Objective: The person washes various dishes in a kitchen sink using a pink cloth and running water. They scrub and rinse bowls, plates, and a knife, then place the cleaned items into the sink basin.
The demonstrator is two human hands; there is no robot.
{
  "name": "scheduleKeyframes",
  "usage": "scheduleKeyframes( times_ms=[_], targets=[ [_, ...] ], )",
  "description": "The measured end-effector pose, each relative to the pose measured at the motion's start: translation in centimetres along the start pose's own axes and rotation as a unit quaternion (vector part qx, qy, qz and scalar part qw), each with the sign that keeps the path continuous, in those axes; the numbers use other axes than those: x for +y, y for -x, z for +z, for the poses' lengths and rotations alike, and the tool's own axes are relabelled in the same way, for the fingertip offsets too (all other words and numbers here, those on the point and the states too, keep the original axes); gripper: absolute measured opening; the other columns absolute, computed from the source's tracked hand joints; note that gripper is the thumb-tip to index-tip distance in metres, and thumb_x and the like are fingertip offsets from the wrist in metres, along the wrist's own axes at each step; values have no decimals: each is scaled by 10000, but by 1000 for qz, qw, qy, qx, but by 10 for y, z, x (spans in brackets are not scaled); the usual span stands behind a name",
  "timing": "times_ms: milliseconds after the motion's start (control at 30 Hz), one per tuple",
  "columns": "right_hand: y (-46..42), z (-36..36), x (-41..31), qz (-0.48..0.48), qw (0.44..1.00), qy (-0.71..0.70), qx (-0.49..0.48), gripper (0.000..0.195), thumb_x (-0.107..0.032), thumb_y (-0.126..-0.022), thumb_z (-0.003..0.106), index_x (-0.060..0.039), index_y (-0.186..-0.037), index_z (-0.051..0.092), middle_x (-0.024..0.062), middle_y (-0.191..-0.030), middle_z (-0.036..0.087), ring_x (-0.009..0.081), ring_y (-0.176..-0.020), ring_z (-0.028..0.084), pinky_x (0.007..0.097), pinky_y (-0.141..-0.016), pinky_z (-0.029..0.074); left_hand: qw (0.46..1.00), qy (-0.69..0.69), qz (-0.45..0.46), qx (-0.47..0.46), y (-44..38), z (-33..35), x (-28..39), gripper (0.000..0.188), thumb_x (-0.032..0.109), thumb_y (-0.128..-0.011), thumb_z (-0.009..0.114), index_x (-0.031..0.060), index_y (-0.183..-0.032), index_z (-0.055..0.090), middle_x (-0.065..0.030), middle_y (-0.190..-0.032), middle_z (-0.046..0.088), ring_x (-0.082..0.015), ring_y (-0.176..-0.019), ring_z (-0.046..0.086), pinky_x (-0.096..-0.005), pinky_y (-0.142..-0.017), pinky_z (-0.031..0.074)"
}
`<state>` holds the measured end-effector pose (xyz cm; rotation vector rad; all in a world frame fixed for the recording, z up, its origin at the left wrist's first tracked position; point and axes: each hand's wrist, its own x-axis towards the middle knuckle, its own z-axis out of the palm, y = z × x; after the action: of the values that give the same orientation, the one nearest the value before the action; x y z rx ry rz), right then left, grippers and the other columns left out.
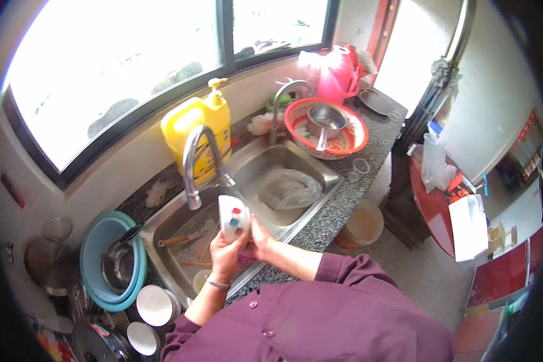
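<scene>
A white bowl (232, 216) with coloured dots is tilted on its side over the left basin (156, 260) of a steel double sink. My left hand (227, 254) grips its lower part. Against the rim side rests my right hand (261, 239), its fingers partly hidden. Something pink (246, 259), perhaps a cloth, shows just below my hands. Beneath them in the basin lie a wooden-handled utensil (173, 241), some chopsticks (194, 264) and a pale cup or small bowl (201, 281). The chrome faucet (194, 167) arches beside the bowl; whether water runs is unclear.
A plastic bag (292, 189) lies in the right basin. Behind the sink stands a yellow pump jug (199, 131). Blue-green basins (87, 267) and stacked white bowls (155, 305) flank it left. At right sit a red-rimmed enamel basin (294, 135) and a floor bucket (364, 221).
</scene>
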<state>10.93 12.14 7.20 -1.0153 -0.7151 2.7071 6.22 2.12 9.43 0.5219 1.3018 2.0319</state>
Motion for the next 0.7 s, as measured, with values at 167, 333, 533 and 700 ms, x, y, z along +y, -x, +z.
scheduleKeyframes(
  times_ms=[167, 333, 533, 700],
  targets=[
    [-38, -31, 1, -80, 983, 121, 110, 609, -555, -908, 278, -56, -1159, 520, 140, -1140, 555, 247, -1062, 504, 369, -916, 380, 997, -68, -38, -31, 9, 1, 6, 267, -29, -755, 653, -6, -1012, 584, -64, -930, 636, -122, -823, 599, -252, -747, 486],
    [5, -6, 22, -288, 843, 448, 72, 485, -450, -930, 342, -31, -1112, 504, 208, -1080, 560, 336, -1051, 524, 384, -883, 400, 997, -61, 40, 36, -13, -14, -5, 239, -31, -766, 636, 27, -993, 594, -44, -899, 636, -112, -779, 592, -237, -691, 477],
    [10, 3, -7, -297, 866, 401, 4, 502, -433, -941, 328, -2, -1128, 504, 193, -1091, 575, 289, -1046, 539, 359, -875, 402, 1000, -11, -19, 15, 3, -4, 6, 264, -8, -769, 634, 33, -1025, 581, -30, -914, 628, -125, -795, 599, -251, -724, 474],
    [11, -14, 11, -347, 796, 494, 34, 478, -422, -919, 400, 15, -1086, 502, 223, -1102, 544, 334, -1043, 518, 382, -885, 398, 999, -1, 5, 47, -6, -4, -7, 262, -25, -767, 622, 36, -1018, 574, -39, -912, 627, -137, -786, 599, -260, -715, 480]
  ],
)
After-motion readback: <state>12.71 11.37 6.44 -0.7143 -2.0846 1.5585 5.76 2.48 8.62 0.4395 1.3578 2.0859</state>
